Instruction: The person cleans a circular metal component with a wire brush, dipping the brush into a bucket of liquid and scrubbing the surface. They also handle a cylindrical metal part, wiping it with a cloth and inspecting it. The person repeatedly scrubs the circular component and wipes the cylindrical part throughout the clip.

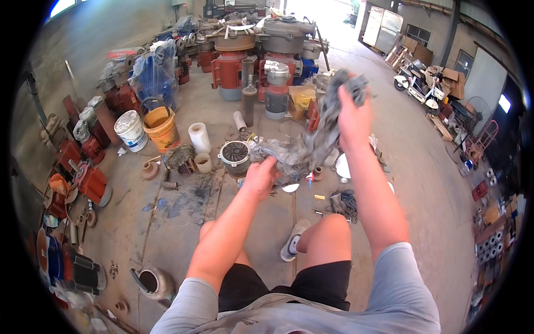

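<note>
Concrete floor (439, 211) is strewn with motors and parts around a round vaned part (234, 155). One end of a grey rag (322, 133) is pinched by the left grip (260, 178); the other is clenched in the raised right grip (354, 118). Left of the vaned part, an orange bucket (164, 138) and a white bucket (132, 136) are seen, contents unclear. Between both grips, right of that part, the rag is suspended.

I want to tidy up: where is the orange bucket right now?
In the head view, the orange bucket stands left of centre, between the white bucket and the white roll.
</note>
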Available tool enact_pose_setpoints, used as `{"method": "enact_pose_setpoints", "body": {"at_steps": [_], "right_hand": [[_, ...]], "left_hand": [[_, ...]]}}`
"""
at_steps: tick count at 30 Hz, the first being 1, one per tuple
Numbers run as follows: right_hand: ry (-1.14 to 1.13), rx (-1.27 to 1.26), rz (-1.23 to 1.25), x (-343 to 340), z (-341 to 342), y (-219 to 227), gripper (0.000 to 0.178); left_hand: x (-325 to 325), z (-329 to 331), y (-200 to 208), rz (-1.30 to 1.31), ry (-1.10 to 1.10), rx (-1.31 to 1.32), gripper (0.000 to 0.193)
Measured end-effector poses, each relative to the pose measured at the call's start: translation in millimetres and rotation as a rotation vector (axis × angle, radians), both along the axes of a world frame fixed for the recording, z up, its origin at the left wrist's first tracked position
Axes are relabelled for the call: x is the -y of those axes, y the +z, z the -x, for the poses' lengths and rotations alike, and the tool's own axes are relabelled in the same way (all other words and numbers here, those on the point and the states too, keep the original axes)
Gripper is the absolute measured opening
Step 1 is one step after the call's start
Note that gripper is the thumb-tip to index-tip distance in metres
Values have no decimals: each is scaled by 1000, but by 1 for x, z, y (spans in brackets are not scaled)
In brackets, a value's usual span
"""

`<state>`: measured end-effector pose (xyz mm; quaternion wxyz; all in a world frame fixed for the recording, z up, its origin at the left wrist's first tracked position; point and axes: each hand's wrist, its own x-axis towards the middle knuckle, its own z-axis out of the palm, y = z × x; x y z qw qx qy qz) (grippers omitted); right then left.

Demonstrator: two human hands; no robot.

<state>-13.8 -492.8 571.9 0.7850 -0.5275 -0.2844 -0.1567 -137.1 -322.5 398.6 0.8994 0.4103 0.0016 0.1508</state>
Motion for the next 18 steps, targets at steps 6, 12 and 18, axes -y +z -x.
{"method": "enact_pose_setpoints", "body": {"at_steps": [6, 12, 18], "right_hand": [[710, -136, 496, -59, 51, -127, 75], [730, -695, 718, -76, 25, -229, 59], [391, -123, 1066, -78, -11, -223, 37]], "left_hand": [[-33, 4, 11, 204, 168, 22, 27], [-63, -14, -47, 10, 292, -414, 43], [-64, -3, -46, -1028, 799, -407, 71]]}}
